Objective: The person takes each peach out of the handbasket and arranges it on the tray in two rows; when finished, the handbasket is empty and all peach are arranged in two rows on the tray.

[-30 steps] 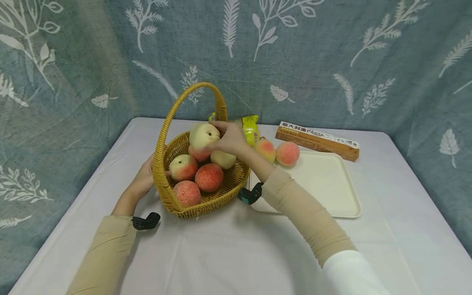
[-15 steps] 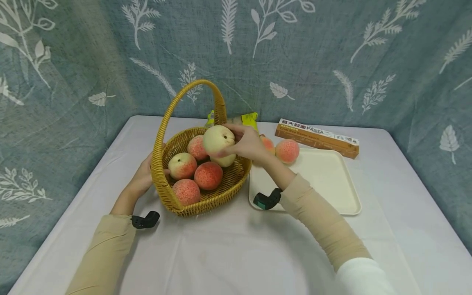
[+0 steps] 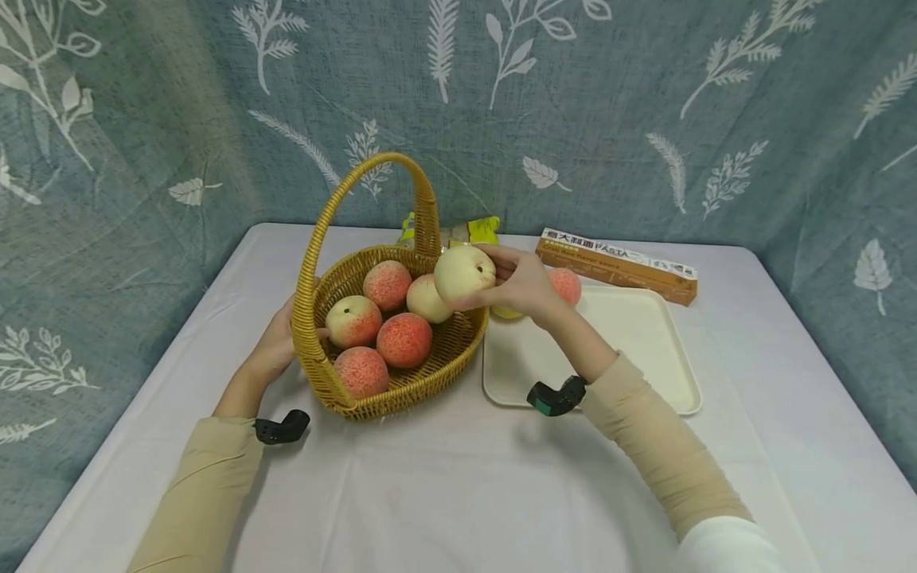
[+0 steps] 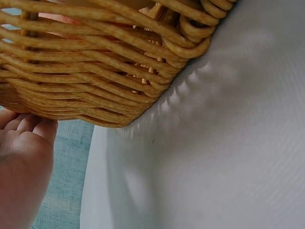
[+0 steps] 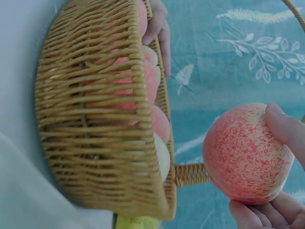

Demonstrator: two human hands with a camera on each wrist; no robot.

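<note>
My right hand (image 3: 526, 282) pinches a peach (image 3: 464, 274) between thumb and fingers above the right rim of a wicker basket (image 3: 401, 410). In the right wrist view this peach (image 5: 248, 152) shows a red speckled side, raised above the rim. My left hand (image 3: 275, 342) grips the basket's left side, with a digit over the rim; its fingers (image 4: 43, 129) show against the wicker in the left wrist view. Several peaches lie inside the basket, among them a red one (image 3: 404, 340) and a pale one (image 3: 427, 299).
A cream tray (image 3: 609, 382) lies right of the basket. At its back left, a pink peach (image 3: 566, 285) and a yellowish one are partly hidden by my right hand. Behind stand a pasta box (image 3: 616, 265) and a yellow-green packet (image 3: 483, 230). The basket's tall handle (image 3: 315, 255) arches up.
My right hand has carried the pale peach rightward from over the basket's back middle to its right rim, uncovering the peaches beneath. The left hand has stayed at the basket's side.
</note>
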